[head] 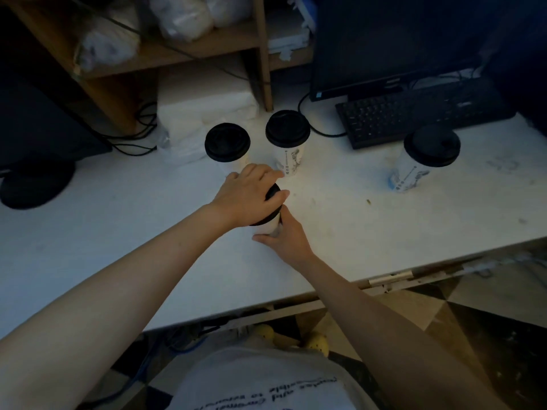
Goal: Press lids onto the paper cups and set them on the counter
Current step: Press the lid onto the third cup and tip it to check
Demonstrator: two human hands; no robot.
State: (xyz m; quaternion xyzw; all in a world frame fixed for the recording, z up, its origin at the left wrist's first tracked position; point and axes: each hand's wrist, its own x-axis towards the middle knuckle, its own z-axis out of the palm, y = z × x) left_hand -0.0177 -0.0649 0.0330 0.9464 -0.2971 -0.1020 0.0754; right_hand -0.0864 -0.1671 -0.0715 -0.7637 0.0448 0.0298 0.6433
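Note:
A white paper cup (270, 225) stands on the white counter (384, 226) near its middle. My left hand (251, 196) lies flat over its black lid (273, 191), covering most of it. My right hand (284, 238) wraps the cup's body from the near right side. Three more white cups with black lids stand behind: one (227, 142) just beyond my left hand, a second (287, 128) to its right, a third (432, 145) far right by the keyboard.
A black keyboard (420, 112) and a dark monitor (393, 42) sit at the back right. A stack of white napkins (201, 113) lies behind the cups. Wooden shelves (183, 45) with plastic bags rise at the back. A black round base (35, 184) sits at left.

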